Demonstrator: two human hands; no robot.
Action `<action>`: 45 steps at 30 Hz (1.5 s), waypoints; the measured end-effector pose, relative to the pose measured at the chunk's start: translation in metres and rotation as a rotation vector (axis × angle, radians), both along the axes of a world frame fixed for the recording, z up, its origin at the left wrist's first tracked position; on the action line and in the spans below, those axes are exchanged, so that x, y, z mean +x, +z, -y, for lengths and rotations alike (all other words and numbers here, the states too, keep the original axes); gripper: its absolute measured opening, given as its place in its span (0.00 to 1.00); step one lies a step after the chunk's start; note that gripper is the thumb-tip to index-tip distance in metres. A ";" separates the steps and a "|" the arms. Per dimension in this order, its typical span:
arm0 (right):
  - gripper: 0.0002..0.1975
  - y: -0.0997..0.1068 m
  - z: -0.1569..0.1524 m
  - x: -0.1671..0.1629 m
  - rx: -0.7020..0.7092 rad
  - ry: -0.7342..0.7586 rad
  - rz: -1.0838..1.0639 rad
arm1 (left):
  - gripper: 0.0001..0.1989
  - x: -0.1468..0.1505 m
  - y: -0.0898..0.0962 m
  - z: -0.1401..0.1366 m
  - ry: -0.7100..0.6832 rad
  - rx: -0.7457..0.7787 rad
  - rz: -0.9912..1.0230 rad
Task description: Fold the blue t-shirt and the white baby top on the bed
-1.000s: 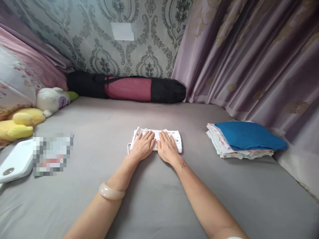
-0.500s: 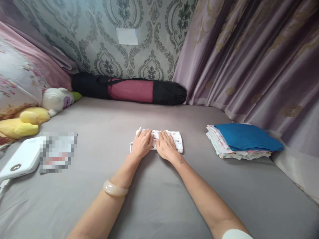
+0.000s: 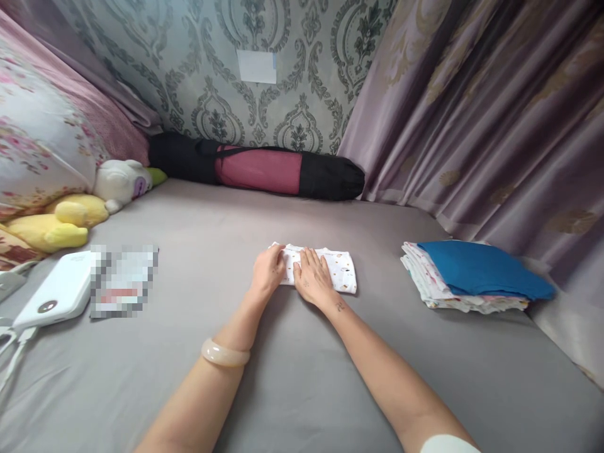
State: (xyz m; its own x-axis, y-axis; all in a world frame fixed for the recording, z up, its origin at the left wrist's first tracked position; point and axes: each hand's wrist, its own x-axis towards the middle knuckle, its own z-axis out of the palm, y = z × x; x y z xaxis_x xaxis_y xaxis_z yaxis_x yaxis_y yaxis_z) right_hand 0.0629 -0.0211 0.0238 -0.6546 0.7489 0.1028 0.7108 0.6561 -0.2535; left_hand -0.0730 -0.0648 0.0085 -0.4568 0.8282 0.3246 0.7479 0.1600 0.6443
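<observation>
A small white folded garment with a scattered print lies on the grey bed sheet in front of me. My left hand is at its left end, fingers curled in and closed on the cloth's edge; the fingertips are partly hidden. Flat across the middle of the garment rests my right hand, its fingers stretched out and pressing down. A pale bangle circles my left forearm.
To the right is a stack of folded clothes with a blue cloth on top. A white power bank with cables lies left, beside a blurred packet. Plush toys and a long black-and-red bag lie farther back.
My left hand has gone from lying flat on the garment to curling its fingers at the left end. My right hand stays flat. The whole view has shifted slightly.
</observation>
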 end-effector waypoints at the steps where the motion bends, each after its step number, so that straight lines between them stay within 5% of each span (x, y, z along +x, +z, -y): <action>1: 0.29 0.001 0.000 0.000 -0.004 -0.002 0.007 | 0.16 -0.001 0.002 -0.001 0.036 0.032 0.074; 7: 0.28 0.012 0.004 -0.011 -0.009 0.027 0.021 | 0.14 -0.007 0.013 -0.001 0.260 0.254 0.378; 15: 0.29 0.003 0.012 -0.028 0.008 0.071 0.022 | 0.13 -0.020 0.009 0.002 0.366 0.327 0.612; 45: 0.28 -0.001 0.022 -0.050 0.050 0.144 0.004 | 0.14 -0.023 0.004 0.000 0.367 0.293 0.677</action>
State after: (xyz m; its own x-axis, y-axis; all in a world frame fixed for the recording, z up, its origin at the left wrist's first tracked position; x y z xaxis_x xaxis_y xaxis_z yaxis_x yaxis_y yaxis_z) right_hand 0.0133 -0.0431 0.0230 -0.7552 0.6414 0.1351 0.6094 0.7630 -0.2155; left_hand -0.0960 -0.0648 0.0129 -0.8563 0.5128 0.0613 0.1153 0.0741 0.9906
